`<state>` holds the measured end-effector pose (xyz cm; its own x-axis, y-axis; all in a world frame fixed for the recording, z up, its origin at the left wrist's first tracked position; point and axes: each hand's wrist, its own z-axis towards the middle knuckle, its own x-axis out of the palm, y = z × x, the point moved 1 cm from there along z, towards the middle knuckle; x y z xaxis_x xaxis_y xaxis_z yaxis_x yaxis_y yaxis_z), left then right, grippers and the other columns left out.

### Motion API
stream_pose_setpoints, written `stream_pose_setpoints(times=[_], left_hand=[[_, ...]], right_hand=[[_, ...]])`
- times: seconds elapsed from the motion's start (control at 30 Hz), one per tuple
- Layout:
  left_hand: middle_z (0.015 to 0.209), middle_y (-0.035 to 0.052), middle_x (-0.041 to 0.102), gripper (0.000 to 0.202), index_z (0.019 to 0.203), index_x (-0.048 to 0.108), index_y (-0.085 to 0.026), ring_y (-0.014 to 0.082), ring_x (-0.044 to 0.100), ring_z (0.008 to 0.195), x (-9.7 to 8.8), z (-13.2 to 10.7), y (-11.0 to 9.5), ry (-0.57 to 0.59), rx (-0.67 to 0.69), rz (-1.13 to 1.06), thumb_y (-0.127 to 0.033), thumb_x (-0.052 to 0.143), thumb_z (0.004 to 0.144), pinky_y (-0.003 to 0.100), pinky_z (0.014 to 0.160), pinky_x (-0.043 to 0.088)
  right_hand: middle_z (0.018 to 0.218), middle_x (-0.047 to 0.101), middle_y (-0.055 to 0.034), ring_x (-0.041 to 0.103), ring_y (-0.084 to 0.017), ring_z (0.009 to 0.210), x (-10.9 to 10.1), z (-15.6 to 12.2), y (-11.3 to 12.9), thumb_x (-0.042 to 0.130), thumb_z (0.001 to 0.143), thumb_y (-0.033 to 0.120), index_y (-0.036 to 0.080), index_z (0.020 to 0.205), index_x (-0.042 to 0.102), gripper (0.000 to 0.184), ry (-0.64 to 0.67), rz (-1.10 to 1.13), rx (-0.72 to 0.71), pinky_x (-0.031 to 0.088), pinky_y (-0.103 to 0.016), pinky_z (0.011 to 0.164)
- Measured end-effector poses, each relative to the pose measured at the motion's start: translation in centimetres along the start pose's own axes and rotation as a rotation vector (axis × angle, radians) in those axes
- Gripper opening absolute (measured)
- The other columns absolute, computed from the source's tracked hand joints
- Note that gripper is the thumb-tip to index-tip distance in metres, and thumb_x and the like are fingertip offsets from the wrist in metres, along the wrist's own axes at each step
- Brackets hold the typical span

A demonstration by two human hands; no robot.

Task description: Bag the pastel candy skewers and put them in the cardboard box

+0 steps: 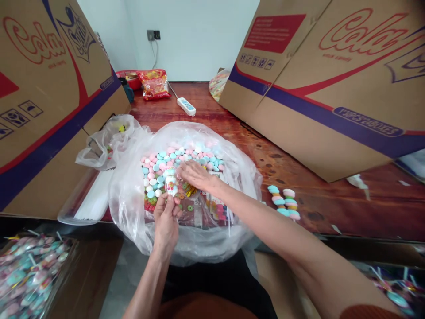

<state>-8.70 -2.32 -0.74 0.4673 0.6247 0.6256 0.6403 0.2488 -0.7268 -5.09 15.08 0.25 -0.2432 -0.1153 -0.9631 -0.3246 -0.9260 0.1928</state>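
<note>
My left hand (166, 215) pinches the lower end of a small clear printed candy bag (170, 180), which stands up from its fingertips. White and other candy shows inside the bag. Just right of the bag's upper part is my right hand (193, 174), palm down with curled fingers; whatever its fingertips hold is hidden. Under both hands lies a big clear plastic bag (239, 175), folded open. In it are pink, blue and white candies (161, 156), red and green ring candies (150, 203), gold twist ties (191, 190) and white sticks (229, 225).
Tall cola candy cartons stand left (102, 104) and right (282, 113). Two candy stacks (283, 202) lie right of the bag. A plastic tray of white sticks (93, 195) sits left. Behind are a red snack packet (154, 84) and a white power strip (186, 106). Wrapped candies (29, 274) fill a lower-left box.
</note>
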Motion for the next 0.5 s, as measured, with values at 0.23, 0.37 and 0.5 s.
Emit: stream_pose_setpoints(times=[0.23,0.37,0.5], left_hand=[[0.068,-0.0033,0.054,0.028,0.082,0.056,-0.018,0.0027,0.033,0.049,-0.4,0.3,0.1,-0.036,0.000,-0.033,-0.027,0.079,0.070,0.017,0.048,0.027],[0.067,-0.0045,0.055,0.023,0.084,0.052,-0.020,0.0037,0.034,0.049,0.1,0.2,0.1,-0.059,0.060,0.033,-0.026,0.073,0.075,0.018,0.049,0.027],[0.066,-0.0053,0.055,0.022,0.083,0.048,-0.022,0.0046,0.036,0.050,1.0,-0.2,0.2,-0.013,0.095,0.076,-0.024,0.069,0.078,0.019,0.049,0.025]], right_hand=[[0.094,0.065,-0.0107,0.057,-0.020,0.081,-0.2,-1.1,-1.1,0.044,0.093,0.015,0.015,0.092,0.057,0.013,-0.097,0.087,0.067,0.043,-0.030,0.072],[0.085,0.061,-0.0064,0.056,-0.016,0.070,-0.8,-2.3,-0.3,0.034,0.091,0.014,0.017,0.095,0.050,0.017,-0.299,0.228,0.268,0.044,-0.027,0.066],[0.071,0.058,0.0055,0.052,-0.010,0.051,-2.0,-4.4,2.9,0.046,0.085,0.023,0.022,0.103,0.048,0.018,-0.533,1.112,0.484,0.043,-0.021,0.051]])
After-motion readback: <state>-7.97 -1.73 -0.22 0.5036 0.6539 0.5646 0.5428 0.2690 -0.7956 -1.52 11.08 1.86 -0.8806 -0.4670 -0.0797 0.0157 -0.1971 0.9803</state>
